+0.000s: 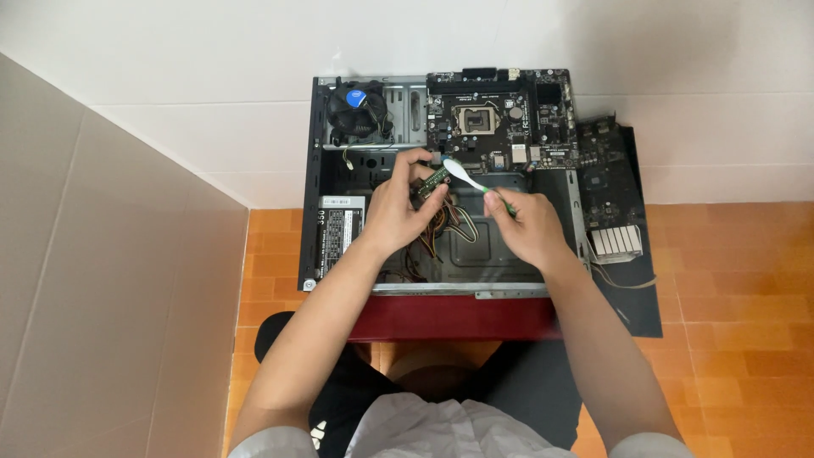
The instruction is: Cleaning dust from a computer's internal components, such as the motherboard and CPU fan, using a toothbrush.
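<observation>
Open PC case (315, 170) on a red stool (449, 318), cooler fan (359, 108) far left, motherboard (500, 119) far right, graphics card (610, 182) on the right.

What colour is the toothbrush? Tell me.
White head and neck, green handle; toothbrush shows in the head view.

One open black-and-grey metal computer case (315, 182). One dark green motherboard (500, 119) beyond both hands. One round black cooler fan (357, 112) beyond the left hand (397, 212). One small green memory stick (432, 181) in it. One white-and-green toothbrush (471, 181) in the right hand (527, 227). One dark graphics card (609, 182) right of that hand.
</observation>
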